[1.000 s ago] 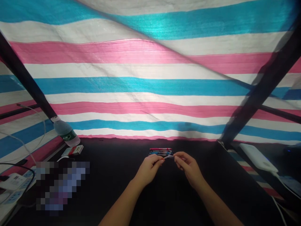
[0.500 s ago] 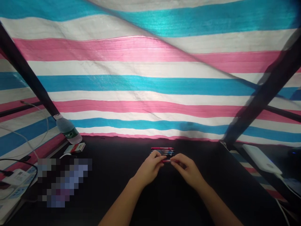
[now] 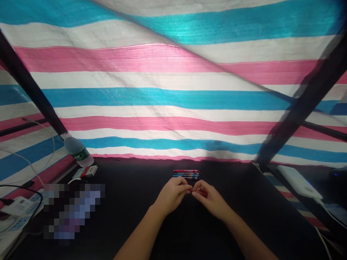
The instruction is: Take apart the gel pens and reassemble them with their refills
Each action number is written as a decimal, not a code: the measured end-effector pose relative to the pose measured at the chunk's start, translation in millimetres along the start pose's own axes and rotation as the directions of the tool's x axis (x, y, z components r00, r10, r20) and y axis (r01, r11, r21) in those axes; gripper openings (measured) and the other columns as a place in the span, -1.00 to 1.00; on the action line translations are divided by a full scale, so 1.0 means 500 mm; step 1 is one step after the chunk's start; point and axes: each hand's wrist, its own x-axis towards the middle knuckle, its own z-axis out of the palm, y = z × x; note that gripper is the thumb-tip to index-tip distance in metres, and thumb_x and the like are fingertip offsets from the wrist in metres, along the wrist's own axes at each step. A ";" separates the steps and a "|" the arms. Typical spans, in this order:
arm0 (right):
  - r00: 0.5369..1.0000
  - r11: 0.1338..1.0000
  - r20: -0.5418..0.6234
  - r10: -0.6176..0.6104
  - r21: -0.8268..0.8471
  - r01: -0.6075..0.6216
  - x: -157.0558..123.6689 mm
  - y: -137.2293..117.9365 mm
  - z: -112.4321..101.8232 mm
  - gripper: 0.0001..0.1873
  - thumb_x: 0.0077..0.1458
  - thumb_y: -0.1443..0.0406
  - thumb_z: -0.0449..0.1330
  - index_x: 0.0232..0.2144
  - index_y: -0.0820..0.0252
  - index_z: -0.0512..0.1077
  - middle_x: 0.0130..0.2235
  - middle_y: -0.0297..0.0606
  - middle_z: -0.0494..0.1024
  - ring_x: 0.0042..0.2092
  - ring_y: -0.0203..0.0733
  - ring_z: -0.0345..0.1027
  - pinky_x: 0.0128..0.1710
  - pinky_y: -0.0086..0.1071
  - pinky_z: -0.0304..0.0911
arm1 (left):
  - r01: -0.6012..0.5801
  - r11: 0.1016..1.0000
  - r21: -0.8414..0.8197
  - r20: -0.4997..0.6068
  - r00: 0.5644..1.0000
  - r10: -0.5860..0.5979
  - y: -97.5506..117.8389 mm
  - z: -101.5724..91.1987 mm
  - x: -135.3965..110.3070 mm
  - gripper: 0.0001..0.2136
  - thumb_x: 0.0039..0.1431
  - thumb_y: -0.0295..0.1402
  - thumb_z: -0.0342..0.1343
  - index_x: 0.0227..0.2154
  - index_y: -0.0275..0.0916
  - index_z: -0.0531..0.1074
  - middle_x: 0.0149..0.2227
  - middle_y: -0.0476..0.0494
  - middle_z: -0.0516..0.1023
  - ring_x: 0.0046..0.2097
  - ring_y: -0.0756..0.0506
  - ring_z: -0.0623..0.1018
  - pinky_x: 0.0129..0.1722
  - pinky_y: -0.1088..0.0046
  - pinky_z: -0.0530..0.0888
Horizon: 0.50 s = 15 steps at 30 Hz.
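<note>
From the head camera, the person's left hand (image 3: 172,196) and right hand (image 3: 210,199) are meeting low over a black desk (image 3: 130,213), and their fingers (image 3: 184,187) are closing in a tight pinch on a slim red pen (image 3: 200,192) (most of it is hidden, so its exact shape is hard to tell). The pen is sitting between the fingertips, just above the desk and a little nearer the camera than a row of pens (image 3: 186,174), which are lying side by side, close beyond the hands.

The risk is in that small, slippery grip: a loosened pinch or a twist could be sending the red pen onto the row, knocking those pens out of line, or rolling it across the dark desk, where it could be hard to see.

Nothing is standing between the hands and the row. Farther left, a water bottle (image 3: 77,151) is leaning by a small red-and-white box (image 3: 85,171), near a pixelated patch (image 3: 73,211) and a power strip (image 3: 17,206) with its cables. To the right, a white power bank (image 3: 299,181) is lying by a dark pole (image 3: 306,104), while a striped tarp (image 3: 173,97) is hanging behind the desk.
</note>
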 end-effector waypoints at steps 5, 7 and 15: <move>0.990 0.990 0.075 0.119 -0.086 -0.113 0.001 0.005 0.001 -0.45 0.38 -0.04 -0.01 -0.50 0.14 0.45 -0.68 -0.41 0.37 -0.61 -0.26 0.19 -0.51 -0.38 0.11 | -0.075 0.994 0.075 0.067 0.995 0.070 0.006 0.002 -0.002 -0.78 0.39 -0.43 0.05 -0.08 -0.14 0.59 -0.19 -0.15 0.56 -0.18 -0.10 0.49 -0.15 0.36 0.44; 0.996 0.995 0.040 0.085 -0.059 -0.083 0.002 0.004 0.001 -0.53 0.34 -0.03 0.05 -0.42 0.13 0.50 -0.60 -0.37 0.46 -0.56 -0.23 0.27 -0.49 -0.37 0.18 | -0.059 0.996 0.069 0.063 0.996 0.055 0.007 0.002 -0.001 -0.78 0.40 -0.43 0.03 -0.10 -0.15 0.59 -0.18 -0.15 0.56 -0.17 -0.10 0.49 -0.13 0.36 0.45; 0.999 0.994 0.023 0.045 -0.103 -0.042 0.001 -0.009 -0.007 -0.58 0.32 0.03 0.11 -0.41 0.11 0.59 -0.57 -0.32 0.46 -0.50 -0.17 0.32 -0.46 -0.35 0.21 | -0.022 0.999 0.026 0.052 0.998 0.021 -0.003 0.001 -0.002 -0.79 0.39 -0.40 0.06 -0.06 -0.15 0.58 -0.17 -0.15 0.57 -0.15 -0.12 0.52 -0.11 0.36 0.47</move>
